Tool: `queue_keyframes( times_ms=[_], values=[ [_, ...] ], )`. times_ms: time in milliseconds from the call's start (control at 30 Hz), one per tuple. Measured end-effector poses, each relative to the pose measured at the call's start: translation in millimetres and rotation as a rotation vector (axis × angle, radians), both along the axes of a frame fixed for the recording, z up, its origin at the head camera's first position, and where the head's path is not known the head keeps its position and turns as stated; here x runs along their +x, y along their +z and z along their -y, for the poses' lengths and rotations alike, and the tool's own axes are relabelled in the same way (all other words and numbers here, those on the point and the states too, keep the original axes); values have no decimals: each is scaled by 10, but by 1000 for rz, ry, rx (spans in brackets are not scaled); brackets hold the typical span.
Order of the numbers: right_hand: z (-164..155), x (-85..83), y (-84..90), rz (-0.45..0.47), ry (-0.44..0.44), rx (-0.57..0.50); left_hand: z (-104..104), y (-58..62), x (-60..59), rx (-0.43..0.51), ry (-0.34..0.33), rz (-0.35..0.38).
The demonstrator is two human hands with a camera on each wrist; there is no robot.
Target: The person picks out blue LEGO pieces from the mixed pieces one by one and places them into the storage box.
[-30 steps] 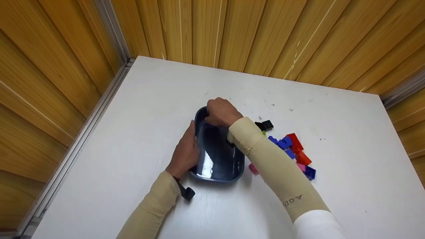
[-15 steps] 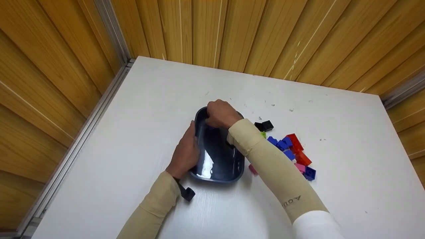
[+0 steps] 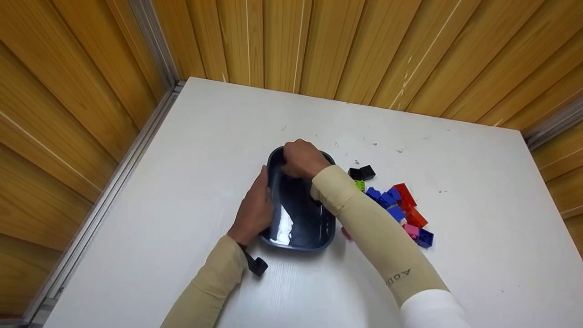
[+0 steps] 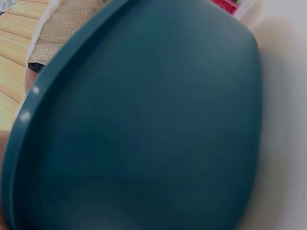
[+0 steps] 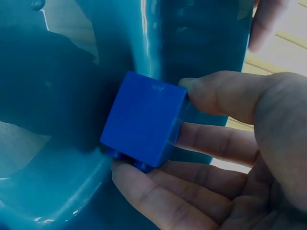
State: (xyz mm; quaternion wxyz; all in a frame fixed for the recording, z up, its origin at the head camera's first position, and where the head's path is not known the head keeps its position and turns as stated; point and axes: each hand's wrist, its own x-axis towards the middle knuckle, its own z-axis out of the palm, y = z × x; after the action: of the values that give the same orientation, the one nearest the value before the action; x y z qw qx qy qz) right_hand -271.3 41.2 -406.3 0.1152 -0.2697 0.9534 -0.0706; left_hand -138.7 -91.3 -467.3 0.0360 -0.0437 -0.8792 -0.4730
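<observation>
In the right wrist view, my right hand (image 5: 211, 158) pinches a blue toy building block (image 5: 144, 120) between thumb and fingers, its studs facing down. That block is inside a glossy dark blue rectangular tray (image 3: 296, 246), close to its far end. In the head view, the back of my right hand (image 3: 303, 158) hides most of it. Along the tray's left side lies my left hand (image 3: 253, 212), its visible fingers straight against the wall. The left wrist view is mostly the tray's outer side (image 4: 144, 120).
Loose blocks lie right of the tray on the white table (image 3: 478, 237): black (image 3: 367, 172), green (image 3: 360, 185), blue (image 3: 390, 197), red (image 3: 405, 195) and pink (image 3: 411, 231). My right sleeve (image 3: 369, 228) partly covers the group. Wooden panels (image 3: 319, 45) stand behind.
My right hand has shifted slightly toward me inside the tray, and its sleeve now uncovers more of the green and pink blocks. My left hand and the tray have not visibly moved.
</observation>
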Motion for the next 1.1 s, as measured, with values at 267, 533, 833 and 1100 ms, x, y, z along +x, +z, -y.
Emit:
queue_keyframes(
  times_ms=[267, 533, 833, 1100],
  values=[
    [1, 6, -37, -1, 0, -17, -6, -12, -3, -1, -4, 7],
    [2, 19, -63, 15, -4, 6, -11, -11, 7, -6, -2, 21],
    [-10, 29, -73, 20, 6, 5, -9, -22, -7, 4, 0, 24],
    [-18, 30, -83, 40, -4, 1, -3, -8, -6, 6, 10, 36]
  ],
)
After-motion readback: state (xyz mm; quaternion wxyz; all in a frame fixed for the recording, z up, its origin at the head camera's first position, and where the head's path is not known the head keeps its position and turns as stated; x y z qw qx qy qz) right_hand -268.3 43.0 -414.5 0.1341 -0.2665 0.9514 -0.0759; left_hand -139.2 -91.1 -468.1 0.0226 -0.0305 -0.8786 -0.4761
